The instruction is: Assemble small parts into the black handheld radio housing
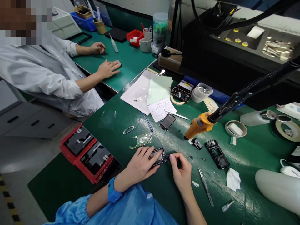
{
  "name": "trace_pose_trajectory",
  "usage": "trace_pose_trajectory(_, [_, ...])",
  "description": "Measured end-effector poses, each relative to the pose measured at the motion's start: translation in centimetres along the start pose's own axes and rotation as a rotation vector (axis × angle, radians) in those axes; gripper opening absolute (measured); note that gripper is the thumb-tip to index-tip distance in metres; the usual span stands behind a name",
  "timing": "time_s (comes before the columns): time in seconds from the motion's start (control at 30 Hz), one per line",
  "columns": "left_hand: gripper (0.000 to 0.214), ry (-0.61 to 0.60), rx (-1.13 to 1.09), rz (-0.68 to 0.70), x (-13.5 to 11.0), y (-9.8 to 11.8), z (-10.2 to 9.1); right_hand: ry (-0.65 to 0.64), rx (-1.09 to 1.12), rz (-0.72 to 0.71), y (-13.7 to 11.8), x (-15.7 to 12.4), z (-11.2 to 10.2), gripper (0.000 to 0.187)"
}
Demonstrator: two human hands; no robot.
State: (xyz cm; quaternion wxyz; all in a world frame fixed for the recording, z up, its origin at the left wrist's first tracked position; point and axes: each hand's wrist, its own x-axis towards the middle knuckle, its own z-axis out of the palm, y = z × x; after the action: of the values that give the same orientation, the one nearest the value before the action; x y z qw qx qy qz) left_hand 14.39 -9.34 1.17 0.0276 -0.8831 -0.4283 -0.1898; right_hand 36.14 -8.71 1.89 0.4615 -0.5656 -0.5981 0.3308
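My left hand [142, 164] is closed around a small dark phone housing [160, 156] that lies on the green mat [112, 125]. My right hand [180, 170] is pinched on a thin dark tool whose tip meets the housing's right end. A green circuit board [142, 139] lies just beyond my left hand. A black frame part [217, 153] and a smaller black piece [197, 143] rest to the right. Metal tweezers [205, 187] lie by my right wrist.
An orange-tipped tool on a black arm [200, 125] hangs over the mat. Papers [150, 93], a dark phone [167, 121], pens, tape rolls [235, 128] and a white cloth [233, 179] are spread around. Red trays [87, 153] sit below left. A person in white rests both hands on the neighbouring bench.
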Motion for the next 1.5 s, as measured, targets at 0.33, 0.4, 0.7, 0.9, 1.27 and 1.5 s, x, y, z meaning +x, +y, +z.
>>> trace_pose_trajectory(0.33, [0.029, 0.213, -0.085, 0.049, -0.53, 0.69, -0.08, 0.000, 0.012, -0.008, -0.32, 0.18, -0.06, 0.048])
trace_pose_trajectory(0.4, [0.027, 0.218, -0.098, 0.060, -0.64, 0.75, 0.09, 0.002, 0.016, -0.008, -0.34, 0.19, -0.03, 0.048])
trace_pose_trajectory(0.7, [0.034, 0.094, -0.087, 0.075, -0.62, 0.21, 0.07, 0.004, 0.015, -0.007, -0.24, 0.05, -0.07, 0.046])
trace_pose_trajectory(0.9, [0.043, 0.055, -0.103, 0.101, -0.53, -0.06, 0.11, -0.002, 0.014, -0.016, -0.07, -0.06, -0.03, 0.044])
trace_pose_trajectory(1.27, [0.040, 0.032, -0.123, 0.108, -0.40, -0.04, 0.07, -0.007, 0.015, -0.014, -0.06, -0.09, -0.04, 0.045])
trace_pose_trajectory(1.5, [0.034, 0.032, -0.097, 0.103, -0.07, 0.39, -0.18, 0.006, 0.022, -0.016, 0.07, -0.18, 0.02, 0.047])
